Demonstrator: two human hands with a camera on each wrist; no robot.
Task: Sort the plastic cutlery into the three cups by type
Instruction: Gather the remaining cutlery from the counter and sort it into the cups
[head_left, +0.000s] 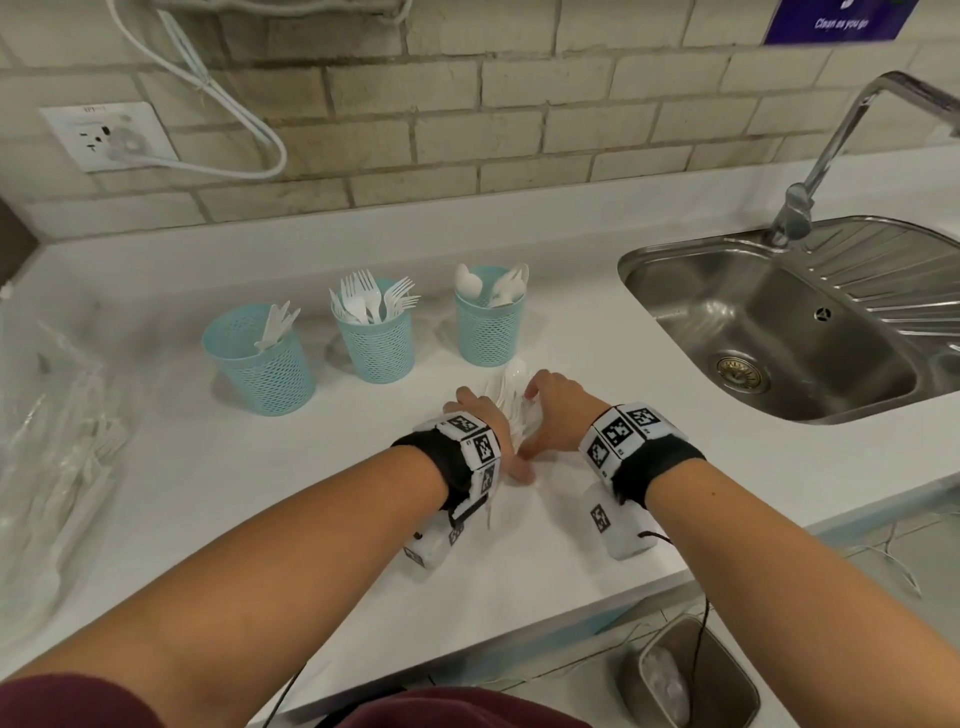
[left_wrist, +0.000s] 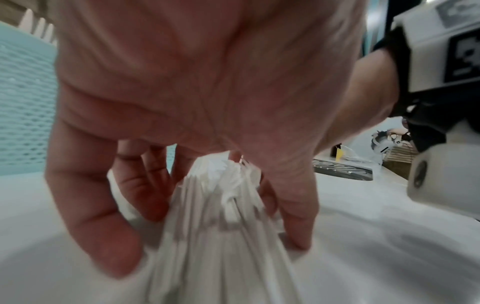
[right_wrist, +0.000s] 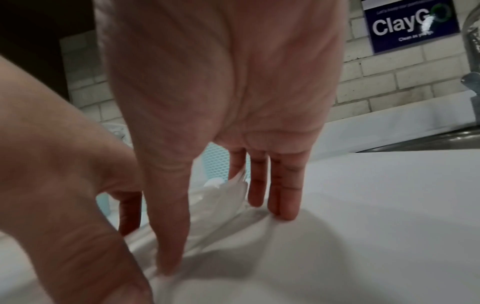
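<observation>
Cutlery bundle (left_wrist: 221, 222) — left hand (left_wrist: 182, 102) clamped round it, seen from its wrist; right hand (right_wrist: 221, 102) fingers straight, touching.

Head view looks down and forward over the counter (head_left: 218, 467) toward the back wall. Both wrist views sit low, very close behind the fingers, facing the wall; all three share the spoon bundle (head_left: 511, 400).

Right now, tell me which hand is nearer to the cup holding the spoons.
Right. The right hand rests just in front of the spoon cup, at the bundle of white cutlery; the left hand grips the bundle farther left and nearer the person.
</observation>
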